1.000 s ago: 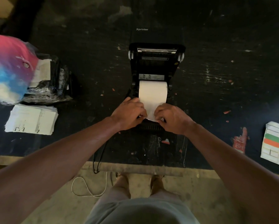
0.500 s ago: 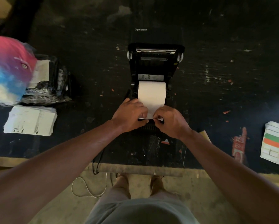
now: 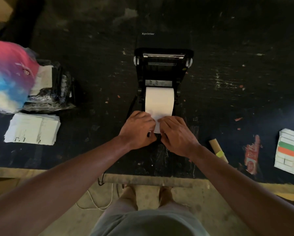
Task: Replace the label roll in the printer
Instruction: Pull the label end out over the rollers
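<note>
While a person stands at the near edge of a scuffed black table, both bare forearms reach forward to an opened printer at its middle. Closest to the camera, the person's feet show on a sandy floor, where a pale cable loops beneath the table edge. The left hand and right hand meet at the printer's near end, fingers curled, each pinching a side of the loose paper end that runs down from the label roll; only a narrow strip of that paper shows between the two hands. The white roll itself sits in the printer's well, between the black side guides, just beyond the knuckles. Farther back, the printer's lid stands raised, a metal bar across its far end, and the word "Xprinter" is legible on the dark surface behind it. Right of the right wrist lies a cardboard tube with a yellow tag, and near the table's right edge rests a sheet of coloured stickers. On the left lie a stack of printed papers and, beyond it, a clear plastic bag and a pink-and-blue cloth bundle.
</note>
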Demonstrator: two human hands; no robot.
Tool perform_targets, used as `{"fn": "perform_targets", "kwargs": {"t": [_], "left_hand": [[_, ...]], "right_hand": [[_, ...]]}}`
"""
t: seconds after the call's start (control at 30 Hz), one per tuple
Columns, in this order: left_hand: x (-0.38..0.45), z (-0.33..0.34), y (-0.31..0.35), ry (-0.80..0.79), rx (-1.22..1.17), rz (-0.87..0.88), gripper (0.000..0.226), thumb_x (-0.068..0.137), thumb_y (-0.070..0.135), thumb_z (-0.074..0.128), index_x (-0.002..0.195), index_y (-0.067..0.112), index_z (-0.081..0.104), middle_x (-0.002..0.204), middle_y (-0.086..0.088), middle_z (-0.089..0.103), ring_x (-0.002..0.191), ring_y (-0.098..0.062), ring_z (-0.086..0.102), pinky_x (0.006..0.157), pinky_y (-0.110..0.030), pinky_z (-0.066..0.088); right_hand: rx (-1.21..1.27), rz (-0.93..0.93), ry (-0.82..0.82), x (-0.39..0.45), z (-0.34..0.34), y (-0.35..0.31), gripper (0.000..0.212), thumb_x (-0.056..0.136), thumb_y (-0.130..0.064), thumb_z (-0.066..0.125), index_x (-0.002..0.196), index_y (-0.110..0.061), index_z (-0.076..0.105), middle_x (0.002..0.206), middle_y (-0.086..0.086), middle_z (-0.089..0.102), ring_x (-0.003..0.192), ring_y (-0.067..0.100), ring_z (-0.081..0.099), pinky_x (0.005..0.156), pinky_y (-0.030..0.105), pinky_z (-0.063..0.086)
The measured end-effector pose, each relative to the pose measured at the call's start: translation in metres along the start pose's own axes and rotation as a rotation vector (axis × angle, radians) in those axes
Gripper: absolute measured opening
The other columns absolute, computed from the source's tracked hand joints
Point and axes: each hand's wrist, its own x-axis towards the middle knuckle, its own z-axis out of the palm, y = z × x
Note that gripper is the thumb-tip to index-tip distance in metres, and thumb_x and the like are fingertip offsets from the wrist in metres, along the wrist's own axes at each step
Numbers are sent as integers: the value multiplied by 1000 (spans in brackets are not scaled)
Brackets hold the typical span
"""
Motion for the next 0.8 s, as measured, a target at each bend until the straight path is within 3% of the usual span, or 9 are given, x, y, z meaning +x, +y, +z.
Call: {"fn": "perform_targets", "kwargs": {"t": [0.17,0.3,0.47,0.63,0.73,0.8], "left_hand": [[-13,9,-1,-20,-57,21,37,87,40,68,111,14,75,122,-6,76,136,-29,59,121,-41,30],[-26,13,3,32,-85,39,38,88,40,61,110,13,74,117,-8,78,120,-26,68,119,-30,23],[-38,16,6,82,-117,31,32,90,39,56,104,18,75,109,-2,78,105,-22,72,114,-30,29],[-52,18,8,84,-192,20,25,88,42,66,102,24,76,119,3,77,116,-16,68,113,-35,39],[-51,7,3,157,-380,-134,29,91,48,66,109,28,74,116,10,73,109,-7,67,100,-29,51],[-39,-7,-8,228,-508,-263,23,95,43,65,112,30,72,112,14,71,104,1,67,93,-18,53]], "right_hand": [[29,-19,-18,-10,1,-5,21,94,-22,57,112,-11,62,128,13,70,123,31,65,118,51,43],[68,-16,-18,-19,3,-8,18,96,-26,49,109,-17,58,126,10,70,122,28,66,116,49,45],[87,7,11,-31,7,-14,23,96,-27,51,113,-16,62,131,10,70,125,27,66,112,48,50],[174,21,40,-42,9,-19,19,91,-27,72,107,-17,68,132,6,70,129,24,62,107,44,53],[298,128,110,-39,-4,-17,26,94,-36,70,113,-19,70,126,1,70,122,18,63,104,37,52],[392,263,204,-23,-24,-7,15,97,-31,67,108,-21,70,114,-3,71,110,12,67,96,34,57]]}}
